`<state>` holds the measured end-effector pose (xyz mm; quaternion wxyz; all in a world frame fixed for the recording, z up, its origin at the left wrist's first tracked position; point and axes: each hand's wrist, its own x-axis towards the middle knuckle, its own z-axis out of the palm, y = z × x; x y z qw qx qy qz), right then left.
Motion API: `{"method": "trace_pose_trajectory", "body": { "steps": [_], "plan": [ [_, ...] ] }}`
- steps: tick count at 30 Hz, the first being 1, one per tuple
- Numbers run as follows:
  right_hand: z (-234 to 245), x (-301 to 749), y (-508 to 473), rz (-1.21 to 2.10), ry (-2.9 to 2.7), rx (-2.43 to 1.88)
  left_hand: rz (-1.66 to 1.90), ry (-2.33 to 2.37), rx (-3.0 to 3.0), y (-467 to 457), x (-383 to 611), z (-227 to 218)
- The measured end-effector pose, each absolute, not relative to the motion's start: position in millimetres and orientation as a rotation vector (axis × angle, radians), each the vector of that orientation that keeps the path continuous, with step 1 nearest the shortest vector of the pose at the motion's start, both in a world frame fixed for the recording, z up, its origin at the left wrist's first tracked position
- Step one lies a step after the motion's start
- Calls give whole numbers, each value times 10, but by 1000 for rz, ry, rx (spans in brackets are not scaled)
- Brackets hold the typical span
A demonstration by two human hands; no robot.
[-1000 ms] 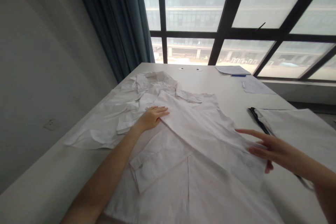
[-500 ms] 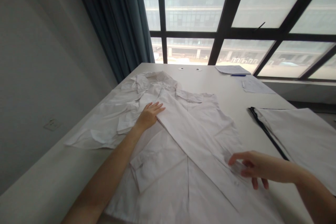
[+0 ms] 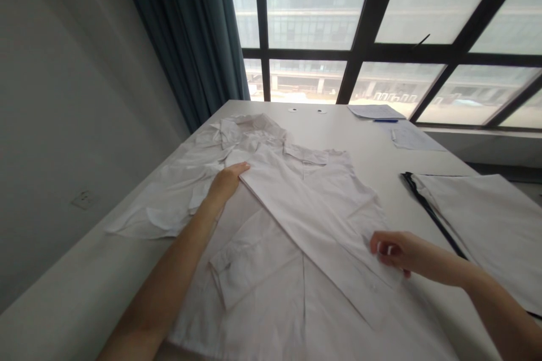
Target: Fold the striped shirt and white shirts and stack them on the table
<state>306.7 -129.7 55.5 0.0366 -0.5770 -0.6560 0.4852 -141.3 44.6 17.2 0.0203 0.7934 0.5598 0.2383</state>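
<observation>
A white shirt lies spread on the table, collar at the far end. One side of it is folded over into a long diagonal strip. My left hand is closed at the upper left edge of this strip, fingers together, the thumb hidden. On the near right, my right hand has its fingers curled in a pinch on the shirt's right edge. A cuffed sleeve end shows below the left edge of the strip.
More thin white cloth spreads to the table's left edge. A folded white cloth with a black edge lies on the right. Papers and a blue pen rest at the far right, before the window.
My left hand has slid left, and the strip's upper edge has shifted left with it. The fingers of my right hand, spread earlier, have curled in at the shirt's right edge.
</observation>
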Motion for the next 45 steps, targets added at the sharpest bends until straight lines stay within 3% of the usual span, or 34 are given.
{"method": "trace_pose_trajectory", "body": {
  "steps": [10,16,23,27,33,40,45],
  "plan": [
    [525,3032,-1308,1568,-2034,-1799,579,1603,2486,445,-1509,333],
    [508,3044,-1155,1064,-2175,-1803,570,1603,2590,523,-1230,394],
    [382,2738,-752,689,-2356,-1497,134,1701,2681,855,-744,337],
    [142,2673,-566,483,-2304,-1370,63,1803,2567,1024,-753,181],
    [-193,2847,-525,399,-2148,-1430,95,1963,2374,1140,-880,42],
    [-298,2891,-554,292,-1984,-1456,277,2359,2077,1278,-887,150],
    [-355,2904,-538,186,-1989,-1472,329,2385,2066,1309,-904,151]
  ]
}}
